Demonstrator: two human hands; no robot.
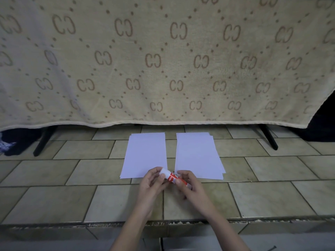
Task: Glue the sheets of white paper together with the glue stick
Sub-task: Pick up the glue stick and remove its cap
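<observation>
White-capped glue stick (171,177), red label on the barrel, held above the tiled surface (262,198). Long axis slanted: cap end points up-left, toward the near right corner of the left sheet; base end points down-right, hidden inside the right hand.

Left hand (154,183): fingers and thumb curled round the white cap end, pinching it.

Right hand (189,185): fingers wrapped round the red barrel, thumb lying over the label.

Left sheet (145,154): white paper, flat on the tiles, just beyond the glue stick and to its left; its near right corner is covered by the left hand.

Right stack (198,155): white paper, more than one sheet, edges slightly fanned, flat on the tiles beyond the glue stick and to its right. A strip of bare tile parts it from the left sheet.

Beige patterned blanket (163,60): hangs well beyond the glue stick, behind both papers, over a frame with black legs (42,142).

Containers: none seen.
</observation>
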